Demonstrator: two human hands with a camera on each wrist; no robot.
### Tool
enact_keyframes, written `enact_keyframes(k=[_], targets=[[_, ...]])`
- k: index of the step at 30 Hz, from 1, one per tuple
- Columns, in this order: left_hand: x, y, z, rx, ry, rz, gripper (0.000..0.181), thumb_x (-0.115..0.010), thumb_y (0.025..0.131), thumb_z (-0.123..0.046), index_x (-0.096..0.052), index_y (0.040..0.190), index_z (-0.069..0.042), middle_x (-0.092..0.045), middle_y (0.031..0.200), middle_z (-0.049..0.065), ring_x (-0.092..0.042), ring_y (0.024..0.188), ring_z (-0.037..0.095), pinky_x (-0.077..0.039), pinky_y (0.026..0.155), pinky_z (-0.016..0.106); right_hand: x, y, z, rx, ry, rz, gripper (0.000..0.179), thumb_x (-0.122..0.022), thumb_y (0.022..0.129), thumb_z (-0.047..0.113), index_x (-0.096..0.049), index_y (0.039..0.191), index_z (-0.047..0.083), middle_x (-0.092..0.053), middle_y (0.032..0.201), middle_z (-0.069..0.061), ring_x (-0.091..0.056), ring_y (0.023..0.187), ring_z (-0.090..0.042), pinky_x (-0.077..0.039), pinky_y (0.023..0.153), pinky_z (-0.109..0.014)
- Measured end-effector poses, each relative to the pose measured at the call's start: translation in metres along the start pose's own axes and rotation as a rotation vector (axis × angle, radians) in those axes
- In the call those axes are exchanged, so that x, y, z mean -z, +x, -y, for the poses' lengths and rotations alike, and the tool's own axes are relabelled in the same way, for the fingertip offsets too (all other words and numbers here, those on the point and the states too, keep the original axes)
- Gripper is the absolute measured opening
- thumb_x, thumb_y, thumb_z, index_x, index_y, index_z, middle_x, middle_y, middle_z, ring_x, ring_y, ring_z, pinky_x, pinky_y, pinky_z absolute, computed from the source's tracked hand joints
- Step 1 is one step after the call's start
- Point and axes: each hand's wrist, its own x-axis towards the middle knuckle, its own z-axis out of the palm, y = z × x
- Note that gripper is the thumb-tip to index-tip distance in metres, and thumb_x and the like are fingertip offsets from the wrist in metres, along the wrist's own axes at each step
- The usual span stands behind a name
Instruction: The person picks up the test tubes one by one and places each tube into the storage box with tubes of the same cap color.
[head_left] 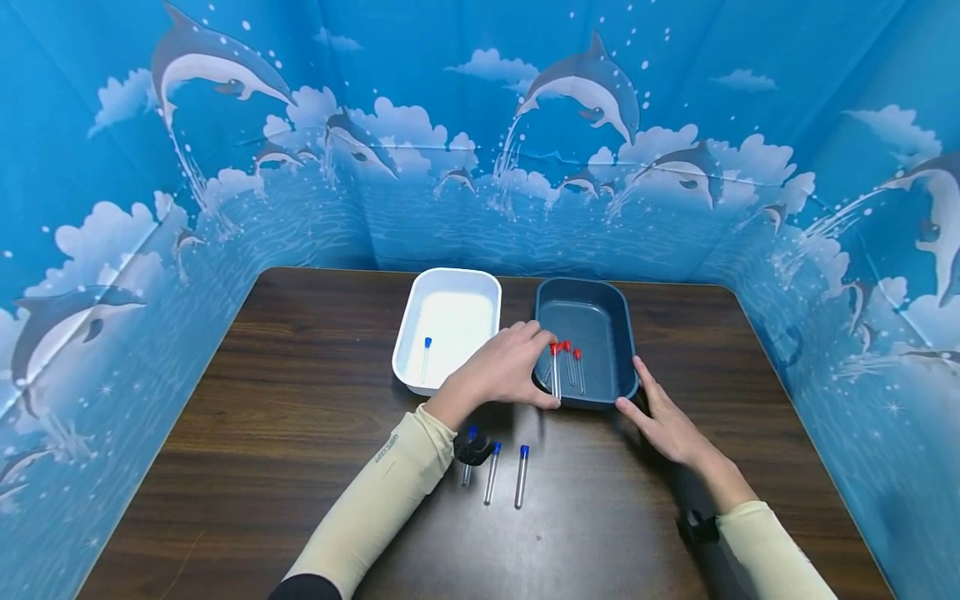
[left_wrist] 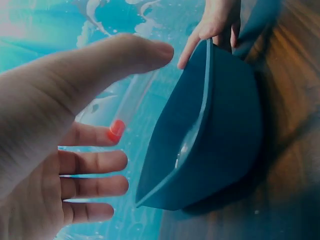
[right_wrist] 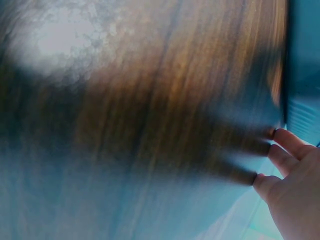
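My left hand (head_left: 510,362) pinches a test tube with a red cap (head_left: 554,350) between thumb and forefinger, over the near left part of the dark blue bin (head_left: 588,292). In the left wrist view the tube's red cap (left_wrist: 116,130) is at the forefinger and its clear end at the thumb; the other fingers are straight. Inside the bin lie more red-capped tubes (head_left: 577,367), partly overlapped by the held one. My right hand (head_left: 667,421) touches the bin's near right corner, thumb at the front and fingers along the side. Its fingers (right_wrist: 284,160) look fairly straight.
Left of the bin stands a white bin (head_left: 400,354) with one blue-capped tube (head_left: 426,358) inside. Nearer on the brown table (head_left: 300,467) lie three blue-capped tubes (head_left: 522,479), one partly behind the left wrist's camera. A dolphin-print curtain (head_left: 450,225) surrounds the table.
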Motion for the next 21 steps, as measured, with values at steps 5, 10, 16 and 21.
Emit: enact_keyframes(k=[5,10,16,21], targets=[[0.001,0.016,-0.001,0.012,0.044,0.012,0.089,-0.072,0.069,-0.072,-0.056,0.132,-0.012,-0.053,0.113,0.002,-0.048,0.097,0.018,-0.045,0.086,0.033,0.0,0.0,0.002,-0.01,-0.004,0.003,0.08,-0.043,0.101,0.054,0.014,0.154,0.039,0.0,0.162,-0.02,-0.012,0.142,-0.051,-0.017,0.101,-0.074],[-0.011,0.033,0.0,0.026,0.024,0.028,0.088,-0.07,0.071,-0.073,-0.054,0.134,-0.013,-0.051,0.111,0.0,-0.046,0.095,0.015,-0.044,0.084,0.029,0.0,-0.001,0.003,-0.028,0.001,0.01,0.079,-0.043,0.101,0.052,0.015,0.154,0.039,0.001,0.162,-0.021,-0.011,0.141,-0.053,-0.017,0.1,-0.075],[-0.03,0.048,0.002,0.018,0.017,0.035,0.085,-0.074,0.07,-0.069,-0.056,0.131,-0.012,-0.05,0.108,0.001,-0.046,0.093,0.015,-0.045,0.084,0.03,0.0,-0.002,0.005,-0.025,0.014,0.013,0.078,-0.043,0.101,0.052,0.014,0.154,0.039,0.001,0.162,-0.019,-0.011,0.142,-0.052,-0.016,0.1,-0.075],[-0.039,0.057,0.001,0.017,0.042,0.047,0.087,-0.074,0.07,-0.07,-0.056,0.131,-0.012,-0.051,0.11,0.002,-0.046,0.097,0.016,-0.045,0.089,0.032,0.0,-0.002,0.004,-0.027,0.01,0.015,0.078,-0.042,0.101,0.053,0.015,0.154,0.04,0.001,0.162,-0.019,-0.011,0.142,-0.052,-0.017,0.099,-0.076]])
